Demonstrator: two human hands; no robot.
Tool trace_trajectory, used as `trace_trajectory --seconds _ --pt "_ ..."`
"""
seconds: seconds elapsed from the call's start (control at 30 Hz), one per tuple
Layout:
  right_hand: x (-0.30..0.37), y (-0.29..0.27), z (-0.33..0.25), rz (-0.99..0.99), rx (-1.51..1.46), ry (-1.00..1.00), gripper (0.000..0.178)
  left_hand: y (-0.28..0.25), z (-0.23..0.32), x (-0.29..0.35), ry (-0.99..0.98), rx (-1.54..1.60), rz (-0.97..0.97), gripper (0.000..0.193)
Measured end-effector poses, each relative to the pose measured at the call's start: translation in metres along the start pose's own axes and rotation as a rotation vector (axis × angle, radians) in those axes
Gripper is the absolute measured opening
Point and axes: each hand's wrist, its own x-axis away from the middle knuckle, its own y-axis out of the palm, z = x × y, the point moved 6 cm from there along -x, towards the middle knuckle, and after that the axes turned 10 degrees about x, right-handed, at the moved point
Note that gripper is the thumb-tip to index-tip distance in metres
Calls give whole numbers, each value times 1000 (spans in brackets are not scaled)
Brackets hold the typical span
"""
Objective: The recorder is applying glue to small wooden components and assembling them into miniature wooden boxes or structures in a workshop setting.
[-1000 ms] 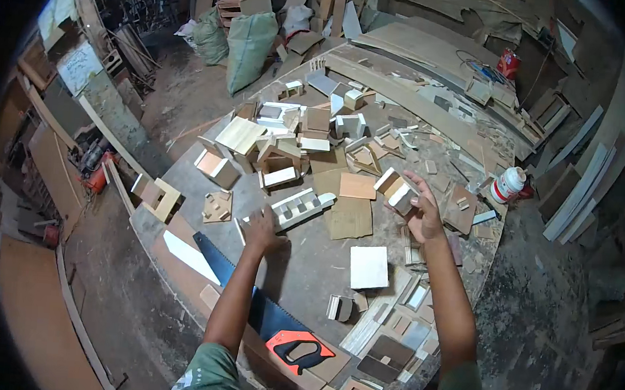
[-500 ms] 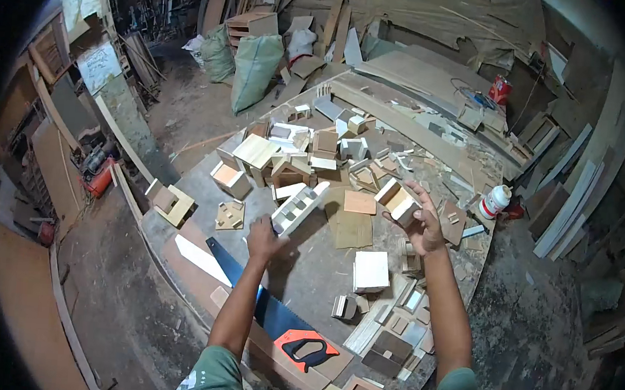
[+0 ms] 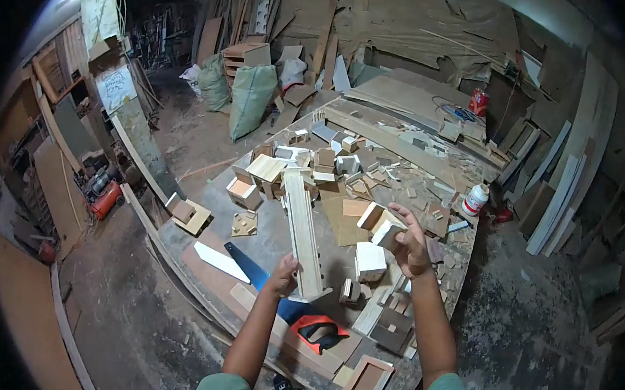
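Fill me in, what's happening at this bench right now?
A person stands at a cluttered workbench. Their left hand holds a long slotted wooden piece by its near end, raised over the bench. Their right hand holds a small wooden block assembly. A blue handsaw lies on the bench below.

A cluttered woodshop bench and floor — offcuts everywhere.

A handsaw (image 3: 276, 294) with a blue blade and orange-and-black handle lies on the worktable (image 3: 266, 242), near a pale strip of board (image 3: 221, 261). Small open wooden boxes (image 3: 244, 190) cluster at the far end among flat plywood squares (image 3: 343, 219). A white glue bottle (image 3: 475, 199) with a red cap stands at the right edge — beyond it, leaning planks (image 3: 555, 190). Two green sacks (image 3: 250, 100) sit on the dusty floor, and a red machine (image 3: 106, 199) rests at left.
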Motion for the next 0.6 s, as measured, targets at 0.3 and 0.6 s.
trace_trajectory --seconds 0.3,0.6 --pt "74 45 -25 23 132 -5 81 104 18 76 -150 473 -418 100" --pt "122 38 -43 59 -4 -29 73 73 31 103 -5 -288 173 47"
